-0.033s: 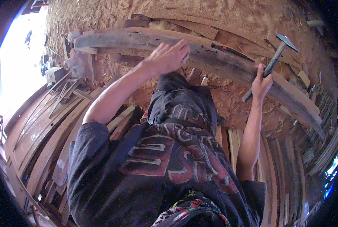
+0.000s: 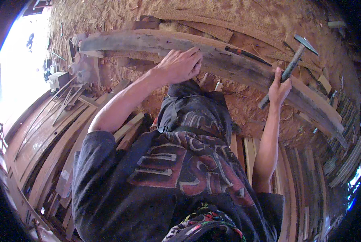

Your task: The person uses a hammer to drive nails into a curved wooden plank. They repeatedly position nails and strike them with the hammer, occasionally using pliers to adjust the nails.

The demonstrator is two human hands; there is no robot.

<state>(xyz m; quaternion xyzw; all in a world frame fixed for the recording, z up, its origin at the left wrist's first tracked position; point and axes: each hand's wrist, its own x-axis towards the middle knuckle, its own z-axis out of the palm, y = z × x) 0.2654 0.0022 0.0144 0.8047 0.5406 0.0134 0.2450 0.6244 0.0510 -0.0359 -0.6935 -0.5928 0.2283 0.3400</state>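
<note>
A long grey weathered timber beam (image 2: 132,41) lies across in front of me, bent by the lens. My left hand (image 2: 182,65) is over its near edge, fingers curled together; whatever may be in them is hidden. My right hand (image 2: 279,89) is wrapped round the wooden handle of a hammer (image 2: 294,64), thumb along the handle. The hammer is tilted, its metal head up and to the right over the sawdust beyond the beam. Between my hands, a slim dark tool with an orange part (image 2: 248,55) lies along the beam's top.
Sawdust (image 2: 213,12) covers the ground beyond the beam. Stacked boards (image 2: 47,177) lie at my left, and more planks (image 2: 301,181) at my right. A small grey box (image 2: 58,80) stands at the far left. Wood offcuts (image 2: 148,21) lie behind the beam.
My left hand has drawn slightly back toward me and lower, its fingers still curled. My right hand and the hammer look unmoved.
</note>
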